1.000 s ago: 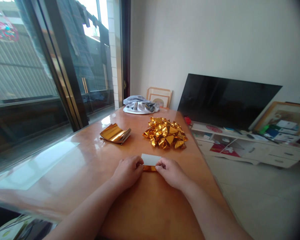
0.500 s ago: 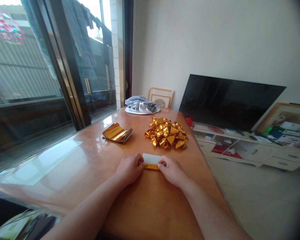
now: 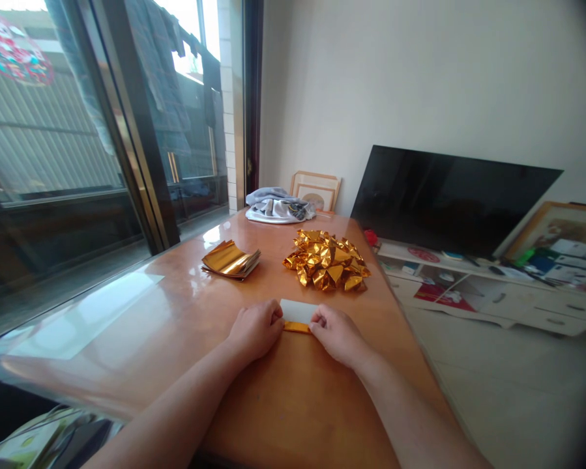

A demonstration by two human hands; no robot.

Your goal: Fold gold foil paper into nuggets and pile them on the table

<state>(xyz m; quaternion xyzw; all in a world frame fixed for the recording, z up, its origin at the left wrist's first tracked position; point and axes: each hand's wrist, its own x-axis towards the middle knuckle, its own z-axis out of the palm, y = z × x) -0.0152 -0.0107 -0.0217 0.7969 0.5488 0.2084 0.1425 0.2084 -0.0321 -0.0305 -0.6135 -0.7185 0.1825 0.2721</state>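
Observation:
A sheet of gold foil paper (image 3: 300, 311) lies on the table between my hands, its pale back facing up. Along its near edge runs a folded gold strip. My left hand (image 3: 258, 329) pinches the left end of the sheet, fingers curled in. At the right end, my right hand (image 3: 339, 334) grips it with thumb and bent fingers. Beyond my left hand sits a stack of gold foil sheets (image 3: 231, 259), slightly curled. A heap of folded gold foil pieces (image 3: 326, 260) lies farther off, beyond my right hand.
The glossy wooden table (image 3: 293, 404) stretches away from me. At its far end rest a grey cloth bundle (image 3: 279, 205) and leaning picture frames (image 3: 317, 189). A large television (image 3: 449, 198) stands on a white cabinet (image 3: 508, 296) to the right. Sliding glass doors (image 3: 141, 130) line the left.
The view has shifted very slightly. Both hands keep their pinch on the foil sheet, and its fold looks the same.

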